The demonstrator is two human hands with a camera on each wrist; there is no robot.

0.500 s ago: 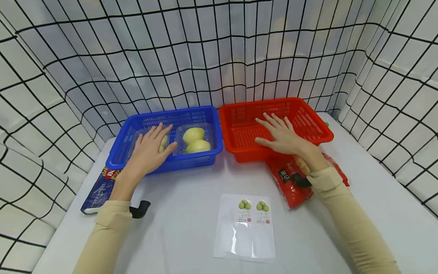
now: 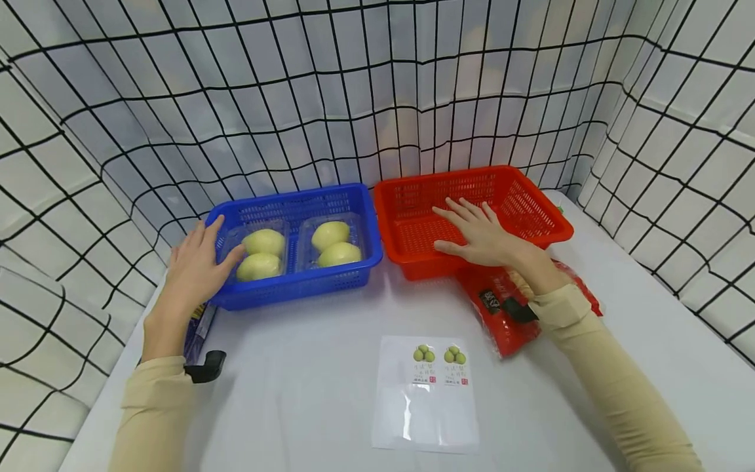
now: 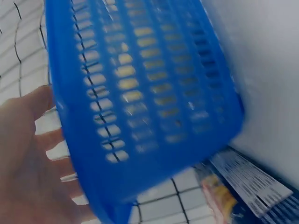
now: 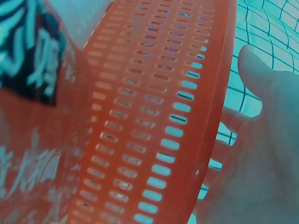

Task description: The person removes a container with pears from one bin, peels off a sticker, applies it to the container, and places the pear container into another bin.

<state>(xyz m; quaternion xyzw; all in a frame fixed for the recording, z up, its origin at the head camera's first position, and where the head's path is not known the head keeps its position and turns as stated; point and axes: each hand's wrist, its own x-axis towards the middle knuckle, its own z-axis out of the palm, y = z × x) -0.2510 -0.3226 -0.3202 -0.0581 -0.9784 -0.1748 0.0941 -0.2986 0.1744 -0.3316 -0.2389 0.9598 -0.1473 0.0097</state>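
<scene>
The blue basket (image 2: 295, 287) holds two clear plastic trays, each with two pale yellow-green fruits (image 2: 339, 254). My left hand (image 2: 197, 265) hovers over the basket's left end with its fingers extended. In the left wrist view, that hand (image 3: 32, 163) shows beyond the blue rim, and whether it touches is unclear. Over the red basket (image 2: 427, 270) my right hand (image 2: 483, 237) is spread, holding nothing. Seen from the right wrist, the red basket's slotted wall (image 4: 140, 112) stands between the camera and the fingers.
A red packet (image 2: 507, 328) lies in front of the red basket, under the right forearm. A dark blue package (image 2: 197, 334) lies partly behind the left wrist. Nearer me is a printed sheet (image 2: 425, 413) with fruit pictures. Black netting (image 2: 354, 98) and white cloth enclose the table.
My left hand has moved left, from over the left fruit tray to the blue basket's end, uncovering both fruits there. The blue basket's left end looks slightly shifted. My right hand has barely moved.
</scene>
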